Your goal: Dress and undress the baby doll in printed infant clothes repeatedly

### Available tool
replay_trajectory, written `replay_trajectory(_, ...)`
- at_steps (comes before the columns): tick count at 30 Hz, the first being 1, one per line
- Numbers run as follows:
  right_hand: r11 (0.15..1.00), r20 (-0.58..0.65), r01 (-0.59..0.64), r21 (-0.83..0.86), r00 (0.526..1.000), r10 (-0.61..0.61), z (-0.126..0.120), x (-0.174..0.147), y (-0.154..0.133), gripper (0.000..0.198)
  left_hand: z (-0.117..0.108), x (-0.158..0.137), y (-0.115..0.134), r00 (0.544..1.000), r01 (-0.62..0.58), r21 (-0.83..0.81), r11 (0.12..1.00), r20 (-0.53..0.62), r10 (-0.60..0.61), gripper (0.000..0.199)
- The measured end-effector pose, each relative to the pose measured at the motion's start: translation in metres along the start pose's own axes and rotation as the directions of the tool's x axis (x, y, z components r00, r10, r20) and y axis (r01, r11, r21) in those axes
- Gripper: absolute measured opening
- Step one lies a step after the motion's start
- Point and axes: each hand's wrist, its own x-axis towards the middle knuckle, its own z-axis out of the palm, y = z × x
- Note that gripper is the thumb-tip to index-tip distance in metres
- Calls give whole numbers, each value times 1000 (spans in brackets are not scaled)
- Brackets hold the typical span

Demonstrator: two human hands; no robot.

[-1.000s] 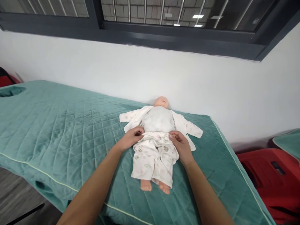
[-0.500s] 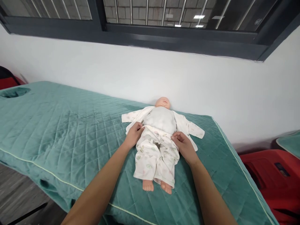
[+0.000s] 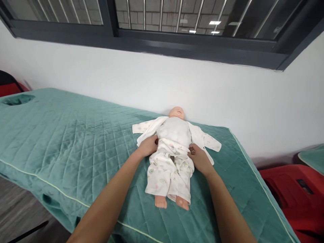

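A baby doll (image 3: 176, 112) lies on its back, head toward the wall, its pale cloth belly (image 3: 174, 130) bare. Its white printed jacket (image 3: 198, 133) is spread open, both sleeves stretched outward. White printed pants (image 3: 159, 172) cover its legs down to the ankles, leaving the feet showing. At the left end of the waistband, my left hand (image 3: 149, 145) is closed on the pants, its fingertips partly hidden against the doll's side. My right hand (image 3: 199, 157) is closed on the waistband at the opposite hip, fingers curled.
A green quilted cover (image 3: 76, 141) lies over the bed, which has a hole (image 3: 19, 99) at its far left. The white wall (image 3: 113, 77) and a dark window frame (image 3: 177, 44) rise behind. A red plastic chair (image 3: 291, 192) stands at the right.
Both hands have shifted from the front of the waistband outward and around toward the doll's sides. The waistband sits about level on the belly. The camera view has tilted slightly.
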Motion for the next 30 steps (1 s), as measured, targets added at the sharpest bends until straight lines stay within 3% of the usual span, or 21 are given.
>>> replay_trajectory(4, 999, 112, -41, -3, 993, 41, -7, 17, -12, 14, -11, 16, 4, 993, -38, -59, 998, 106, 44, 10)
replay_trajectory(8, 968, 232, -36, 249, 973, -23, -13, 20, -23, 19, -12, 12, 5, 986, -22, -227, 974, 155, 58, 7)
replay_trajectory(12, 851, 310, -85, 519, 946, -94, -11, 12, -23, 27, -1, 4, 6, 972, 141, -632, 762, 236, 16, 22)
replay_trajectory(15, 788, 335, -116, 605, 934, -120, -10, 10, -14, 30, 3, 2, 9, 960, 204, -731, 651, 280, 15, 31)
replay_trajectory(22, 814, 382, -100, 572, 911, -156, -8, 16, 6, 28, 1, 1, 12, 969, 202, -729, 654, 246, -26, 28)
replay_trajectory(30, 940, 242, -35, 339, 969, -51, 1, 20, 7, 19, 3, 0, 14, 965, 235, -726, 646, 252, -68, 31)
